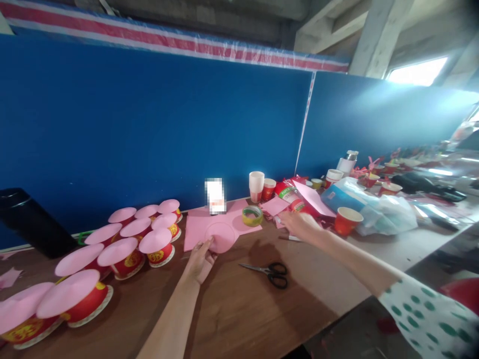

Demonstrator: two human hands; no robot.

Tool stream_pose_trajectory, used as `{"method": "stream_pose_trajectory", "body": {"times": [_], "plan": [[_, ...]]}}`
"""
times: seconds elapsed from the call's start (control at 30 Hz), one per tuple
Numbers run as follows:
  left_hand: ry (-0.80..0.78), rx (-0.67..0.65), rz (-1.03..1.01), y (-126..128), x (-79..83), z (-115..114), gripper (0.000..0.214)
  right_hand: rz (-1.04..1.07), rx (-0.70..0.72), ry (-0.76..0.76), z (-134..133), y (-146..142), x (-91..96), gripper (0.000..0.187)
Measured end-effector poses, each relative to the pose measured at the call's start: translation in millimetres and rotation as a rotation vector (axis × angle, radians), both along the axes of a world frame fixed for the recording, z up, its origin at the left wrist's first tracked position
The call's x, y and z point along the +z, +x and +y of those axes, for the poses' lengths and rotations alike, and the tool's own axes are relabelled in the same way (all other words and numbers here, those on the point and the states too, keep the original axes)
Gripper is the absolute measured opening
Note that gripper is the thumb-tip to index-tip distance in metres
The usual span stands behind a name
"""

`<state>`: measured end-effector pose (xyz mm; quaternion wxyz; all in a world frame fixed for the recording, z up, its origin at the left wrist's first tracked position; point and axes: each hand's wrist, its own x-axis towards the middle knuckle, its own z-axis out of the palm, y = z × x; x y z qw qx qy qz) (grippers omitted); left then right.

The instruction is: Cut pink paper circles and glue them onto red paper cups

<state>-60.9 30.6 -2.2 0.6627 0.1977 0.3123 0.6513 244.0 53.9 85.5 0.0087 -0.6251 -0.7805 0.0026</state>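
Note:
My left hand [201, 260] pinches the near edge of a round pink paper disc [223, 236], which lies on a pink paper sheet [202, 222] on the brown table. My right hand [299, 223] reaches out to the right, over pink paper scraps [275, 205] near a red paper cup [346, 220]; its fingers point away and I cannot make out whether they hold anything. Black-handled scissors [270, 272] lie on the table between my two arms. A roll of tape [252, 215] sits just beyond the pink sheet.
Several upturned red cups topped with pink discs [123, 252] crowd the table's left side. Stacked white and red cups [256, 185] stand by the blue partition [149, 129]. Plastic bags [377, 209] and more cups fill the right. A black object [30, 222] leans at far left.

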Motion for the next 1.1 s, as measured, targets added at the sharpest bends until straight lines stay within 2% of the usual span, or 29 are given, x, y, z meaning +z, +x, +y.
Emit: {"method": "stream_pose_trajectory", "body": {"times": [0.07, 0.1, 0.13, 0.2, 0.27, 0.43, 0.63, 0.8, 0.9, 0.97, 1.1], "plan": [[-0.002, 0.005, -0.009, 0, -0.1, 0, 0.013, -0.007, 0.159, -0.035, -27, -16, -15.8, 0.021], [-0.004, 0.007, -0.012, 0, -0.2, 0, 0.013, -0.035, 0.33, 0.007, -39, -23, -24.5, 0.021], [-0.006, 0.007, -0.015, 0, -0.1, 0, 0.014, -0.06, 0.444, 0.034, -51, -29, -32.7, 0.021], [-0.008, 0.005, -0.015, 0, 0.3, 0, 0.014, -0.073, 0.523, 0.08, -68, -36, -45.0, 0.019], [-0.006, 0.002, -0.012, 0, 0.8, -1, 0.015, -0.07, 0.515, 0.096, -78, -39, -50.1, 0.016], [0.005, 0.0, 0.004, 0, 1.3, -2, 0.015, -0.029, 0.473, 0.129, -90, -36, -48.1, 0.015], [0.025, 0.0, 0.04, 1, 1.2, -2, 0.025, -0.023, 0.435, 0.057, -92, -34, -63.1, 0.013], [0.034, 0.008, 0.066, 1, 2.0, -3, 0.032, 0.051, 0.396, -0.014, -91, -32, -64.3, 0.026], [0.028, 0.012, 0.072, 1, 1.4, -3, 0.03, 0.204, 0.382, -0.063, -87, -27, -55.3, 0.034], [0.016, 0.019, 0.072, 1, 0.1, -2, 0.026, 0.393, 0.393, -0.091, -81, -23, -49.9, 0.035], [-0.009, 0.039, 0.067, 1, -3.2, 2, 0.019, 1.036, 0.33, -0.281, -64, -30, -50.4, 0.033]]}}
